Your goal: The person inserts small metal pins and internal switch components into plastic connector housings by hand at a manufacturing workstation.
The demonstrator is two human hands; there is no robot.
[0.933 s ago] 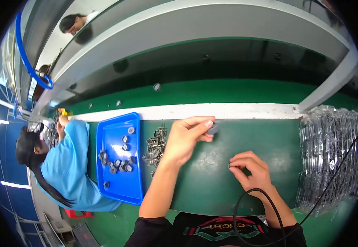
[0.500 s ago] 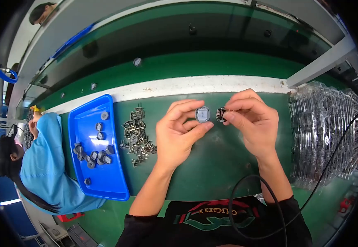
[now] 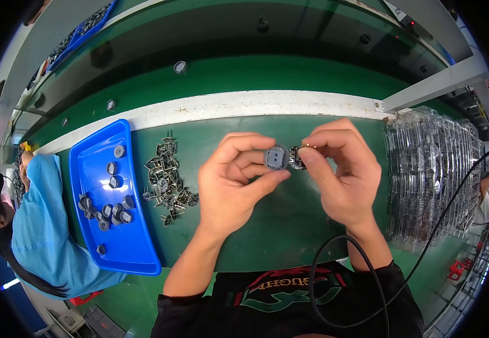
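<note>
While the left hand clamps the grey housing, the right hand clamps the pinned insert

I register the hands apart. The housing sits at the left hand's 2 o'clock. The insert sits just beside, at the housing's 3 o'clock; whether they touch, I cannot tell.

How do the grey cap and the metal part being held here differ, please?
The cap is grey and rounded, while the metal part is dark and shiny. The cap shows its broad face; the metal part looks more edge-on. Both are small and held up side by side.
</note>
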